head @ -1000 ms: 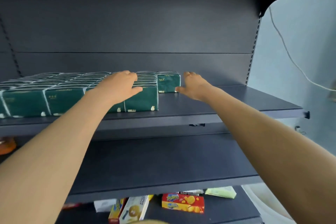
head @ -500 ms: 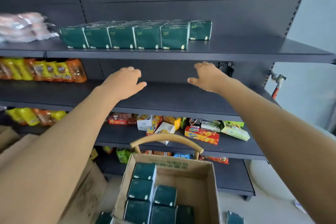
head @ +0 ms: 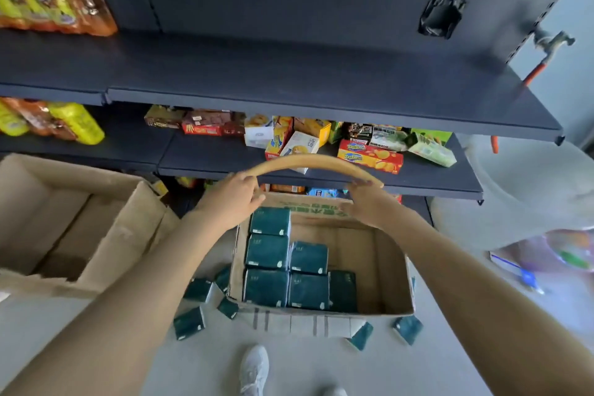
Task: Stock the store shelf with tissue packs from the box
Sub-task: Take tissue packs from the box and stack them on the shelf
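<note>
Head view: left hand (head: pixel 233 201) and right hand (head: pixel 369 204), fingers (head: pixel 249 185) loose and empty, have dropped to the box (head: pixel 363 251).

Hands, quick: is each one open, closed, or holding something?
Left hand: open, fingers loosely curled, holding nothing.
Right hand: open, holding nothing.

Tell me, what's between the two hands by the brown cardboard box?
The head view shows a curved tan wooden bar arching between left hand and right hand.
</note>
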A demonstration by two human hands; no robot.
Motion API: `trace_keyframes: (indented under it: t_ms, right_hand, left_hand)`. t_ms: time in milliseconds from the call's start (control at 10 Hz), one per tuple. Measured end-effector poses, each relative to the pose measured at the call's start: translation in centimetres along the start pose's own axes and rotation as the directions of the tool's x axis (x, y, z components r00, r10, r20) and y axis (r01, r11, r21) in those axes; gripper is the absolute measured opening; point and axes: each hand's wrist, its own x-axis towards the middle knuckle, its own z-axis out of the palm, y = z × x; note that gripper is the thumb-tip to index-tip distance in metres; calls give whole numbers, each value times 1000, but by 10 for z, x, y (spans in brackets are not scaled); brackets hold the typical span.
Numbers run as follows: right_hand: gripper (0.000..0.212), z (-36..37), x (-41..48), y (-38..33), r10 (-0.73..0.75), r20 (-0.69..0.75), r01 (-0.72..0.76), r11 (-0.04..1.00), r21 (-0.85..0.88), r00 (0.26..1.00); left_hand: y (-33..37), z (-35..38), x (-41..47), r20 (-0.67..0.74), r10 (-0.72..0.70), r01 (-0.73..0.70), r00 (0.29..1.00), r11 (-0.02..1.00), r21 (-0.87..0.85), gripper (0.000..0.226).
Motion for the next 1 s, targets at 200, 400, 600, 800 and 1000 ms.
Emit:
trace_keyframes:
  t_ms: [200,400,600,800,1000]
  right_hand:
    - [53,90,27,-11,152,195,-167,984,59,969]
    - [51,162,40,-17,156,312,-201,972,120,937]
    - [52,216,53,-13,146,365,-217,963,161,919]
    - [51,254,66,-3,164,373,-269,930,249,913]
    - [50,275,72,10,200,367,-345,855,388,909]
  left_hand:
    - [-27,79,20,182,61,-54,981,998,-43,39]
    - [-32,151,22,273,48,-6,961,988,-153,40]
    - [-25,224,20,412,85,-19,907,987,-160,37]
    - [-29,269,24,533,95,-36,841,992,-120,42]
    - [-32,288,26,565,88,-62,821,996,-65,53]
